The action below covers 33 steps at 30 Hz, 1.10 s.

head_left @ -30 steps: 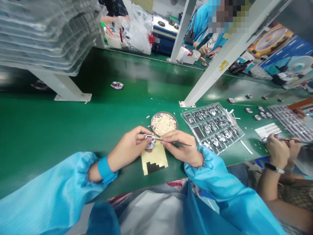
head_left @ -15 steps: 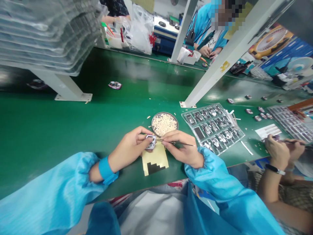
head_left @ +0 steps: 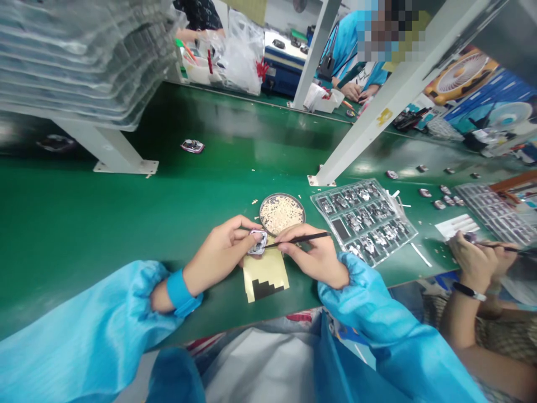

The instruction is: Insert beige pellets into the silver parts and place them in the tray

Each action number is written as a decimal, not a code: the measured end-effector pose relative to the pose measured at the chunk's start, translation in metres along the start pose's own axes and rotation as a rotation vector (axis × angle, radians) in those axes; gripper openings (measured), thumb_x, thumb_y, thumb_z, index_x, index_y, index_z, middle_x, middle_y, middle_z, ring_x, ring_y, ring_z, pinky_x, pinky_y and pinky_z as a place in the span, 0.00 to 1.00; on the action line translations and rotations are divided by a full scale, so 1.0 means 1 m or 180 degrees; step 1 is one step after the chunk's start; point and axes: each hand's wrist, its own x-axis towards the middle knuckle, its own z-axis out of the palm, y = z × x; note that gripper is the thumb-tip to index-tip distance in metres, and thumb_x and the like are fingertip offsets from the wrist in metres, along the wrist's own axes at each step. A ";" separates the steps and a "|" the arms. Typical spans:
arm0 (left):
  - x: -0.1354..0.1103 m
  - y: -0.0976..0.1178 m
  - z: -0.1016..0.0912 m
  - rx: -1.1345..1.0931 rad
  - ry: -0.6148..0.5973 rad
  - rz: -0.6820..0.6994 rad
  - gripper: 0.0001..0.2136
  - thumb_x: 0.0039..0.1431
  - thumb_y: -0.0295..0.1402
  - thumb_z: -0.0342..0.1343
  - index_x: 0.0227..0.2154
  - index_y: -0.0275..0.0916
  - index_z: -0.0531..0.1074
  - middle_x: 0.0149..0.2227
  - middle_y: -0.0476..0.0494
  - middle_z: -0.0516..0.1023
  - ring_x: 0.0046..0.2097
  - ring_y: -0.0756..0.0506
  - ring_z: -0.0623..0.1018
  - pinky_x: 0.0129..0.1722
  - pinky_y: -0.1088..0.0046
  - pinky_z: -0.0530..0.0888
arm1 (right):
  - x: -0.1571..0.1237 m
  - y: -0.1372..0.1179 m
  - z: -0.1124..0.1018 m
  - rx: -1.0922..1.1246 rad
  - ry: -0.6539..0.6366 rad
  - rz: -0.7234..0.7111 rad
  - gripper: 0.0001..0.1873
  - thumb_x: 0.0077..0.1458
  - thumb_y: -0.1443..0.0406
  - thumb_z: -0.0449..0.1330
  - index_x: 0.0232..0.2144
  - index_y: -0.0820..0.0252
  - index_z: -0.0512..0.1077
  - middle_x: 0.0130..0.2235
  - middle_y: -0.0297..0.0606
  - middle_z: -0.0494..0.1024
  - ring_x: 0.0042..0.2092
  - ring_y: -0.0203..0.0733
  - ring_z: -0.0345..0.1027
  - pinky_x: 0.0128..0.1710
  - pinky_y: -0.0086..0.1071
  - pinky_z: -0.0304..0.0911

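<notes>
Head view: left hand (head_left: 218, 250) grips one case (head_left: 260, 247), right hand (head_left: 314, 261) one tool (head_left: 311, 238); one dish (head_left: 282, 194) holds bits (head_left: 281, 212), one tray (head_left: 329, 216) parts (head_left: 369, 243).

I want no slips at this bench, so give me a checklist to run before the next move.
1. Left hand gripping the small device: ok.
2. Right hand holding the dark slim tool: ok.
3. Tool tip touching the device: cannot tell; it is at or near the edge.
4. Black material left on the yellow sheet: ok, a stepped patch.
5. All pale bits inside the round dish: not ok, some loose bits lie beside it.
</notes>
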 end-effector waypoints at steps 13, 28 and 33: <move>-0.003 0.015 0.000 0.0202 0.0262 0.0091 0.24 0.52 0.50 0.65 0.43 0.37 0.72 0.25 0.44 0.79 0.21 0.50 0.71 0.17 0.79 0.64 | 0.013 -0.016 -0.043 0.1265 0.0029 0.0705 0.22 0.65 0.48 0.52 0.32 0.60 0.67 0.32 0.38 0.76 0.32 0.38 0.72 0.38 0.36 0.72; -0.005 0.013 -0.002 -0.0169 0.0002 0.0113 0.28 0.49 0.43 0.69 0.47 0.34 0.68 0.38 0.42 0.77 0.31 0.48 0.77 0.25 0.78 0.72 | 0.045 0.034 -0.122 -0.3143 0.0294 0.1314 0.12 0.48 0.62 0.70 0.35 0.60 0.76 0.35 0.38 0.79 0.35 0.42 0.71 0.35 0.30 0.60; -0.008 0.014 -0.001 -0.0087 0.0089 0.0169 0.29 0.49 0.40 0.69 0.53 0.34 0.68 0.42 0.39 0.78 0.37 0.43 0.81 0.31 0.75 0.77 | 0.047 0.002 -0.106 -0.3256 0.0304 0.1111 0.07 0.53 0.63 0.66 0.31 0.61 0.73 0.33 0.40 0.77 0.36 0.43 0.69 0.35 0.32 0.58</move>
